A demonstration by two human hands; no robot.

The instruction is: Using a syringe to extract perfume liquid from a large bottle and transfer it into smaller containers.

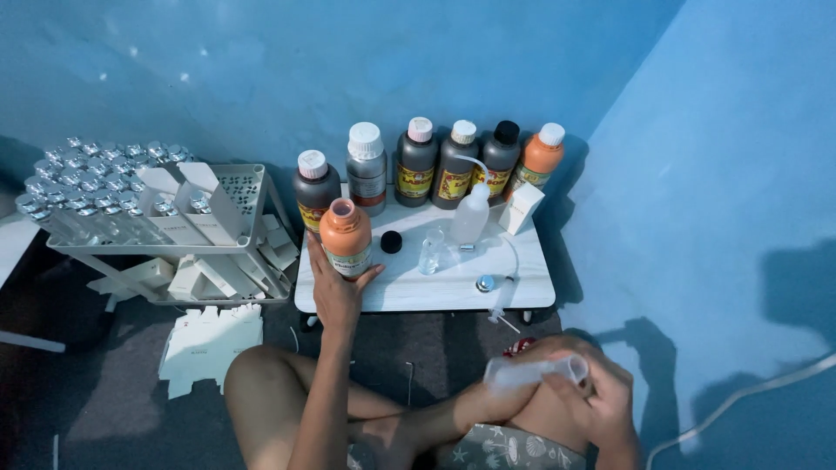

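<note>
The left hand (335, 292) is wrapped around the lower body of an orange bottle (346, 237), holding it upright with its long axis vertical and its uncapped mouth facing up, at the near left edge of the low white counter (522, 283). The right hand (596, 396) sits well apart from it, low beside the person's crossed legs, with fingers closed on a small clear plastic measuring cup (533, 372) that lies on its side, its open end toward the right. The orange bottle is therefore up and to the left of the cup, and the left hand alone reaches the counter. Just right of the left hand lies a black cap (391, 242), and beyond it a small clear glass vial (431, 252), seemingly empty, though its contents are hard to tell. Further right stand a white squeeze bottle with a bent spout (471, 216) and a small white box (522, 207), with a small round metal cap (485, 283) at the counter's near edge. Behind the held bottle a row of dark capped bottles (416, 165) lines the blue wall, ending in a second orange bottle with a white cap (541, 155). Left of the left hand, a grey tiered rack (235, 222) carries many small silver-capped vials (87, 178) and flat white cartons (209, 344).
</note>
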